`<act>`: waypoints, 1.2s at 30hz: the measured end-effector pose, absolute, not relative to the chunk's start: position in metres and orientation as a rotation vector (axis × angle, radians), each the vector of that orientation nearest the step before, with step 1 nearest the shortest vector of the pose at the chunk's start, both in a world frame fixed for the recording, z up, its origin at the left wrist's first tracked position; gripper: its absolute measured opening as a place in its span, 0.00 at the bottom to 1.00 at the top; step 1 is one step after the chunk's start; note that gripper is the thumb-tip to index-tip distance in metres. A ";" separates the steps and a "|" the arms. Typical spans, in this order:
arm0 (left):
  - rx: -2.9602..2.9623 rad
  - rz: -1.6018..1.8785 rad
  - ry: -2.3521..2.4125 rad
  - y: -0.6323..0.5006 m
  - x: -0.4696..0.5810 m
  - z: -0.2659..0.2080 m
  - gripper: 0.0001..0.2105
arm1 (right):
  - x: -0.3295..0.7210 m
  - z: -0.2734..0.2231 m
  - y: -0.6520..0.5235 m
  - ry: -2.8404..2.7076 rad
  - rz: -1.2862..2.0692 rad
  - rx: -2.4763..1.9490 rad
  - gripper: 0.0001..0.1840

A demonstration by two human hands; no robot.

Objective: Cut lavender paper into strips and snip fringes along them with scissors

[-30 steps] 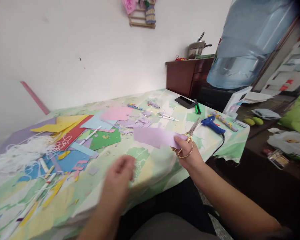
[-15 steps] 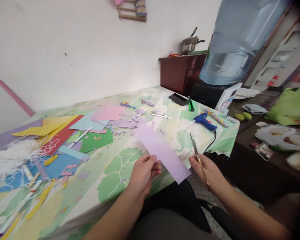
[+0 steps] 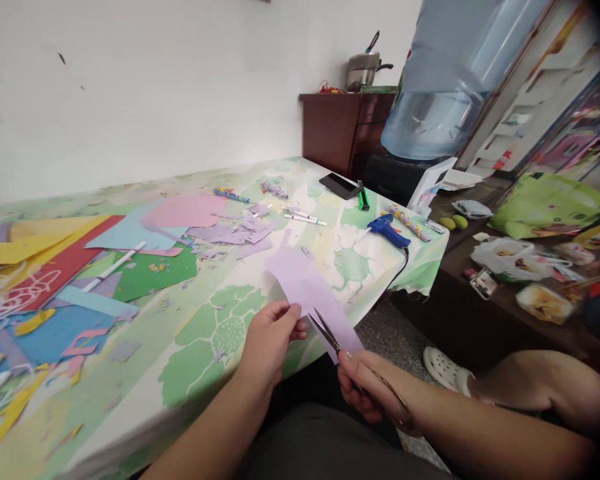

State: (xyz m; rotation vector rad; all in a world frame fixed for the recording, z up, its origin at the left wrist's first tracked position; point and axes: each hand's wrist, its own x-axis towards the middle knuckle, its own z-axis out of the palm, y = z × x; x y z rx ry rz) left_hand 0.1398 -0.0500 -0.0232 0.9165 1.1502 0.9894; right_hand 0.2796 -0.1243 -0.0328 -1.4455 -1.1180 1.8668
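The left hand (image 3: 274,337) is pinching a lilac sheet (image 3: 310,283) over the surface's near edge (image 3: 140,407); the right hand (image 3: 367,381) is gripping scissors (image 3: 327,331), blades overlapping the sheet. Cutting, I am judging, is beginning; the next move is calling for steady paper.

Soft lt, edge distort., dark top-R corner

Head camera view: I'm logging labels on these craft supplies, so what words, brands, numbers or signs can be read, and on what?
None can be read.
Purple paper and scissors: no writing to be seen.
Blue glue gun: no lettering can be made out.
Green bag: dark marks, too blurred to read.
Small packet by the white plastic bag: too small to read.
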 end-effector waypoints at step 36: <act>1.054 0.848 1.143 -0.069 0.132 -0.026 0.08 | 0.263 -0.057 -0.122 -1.644 1.375 -1.407 0.24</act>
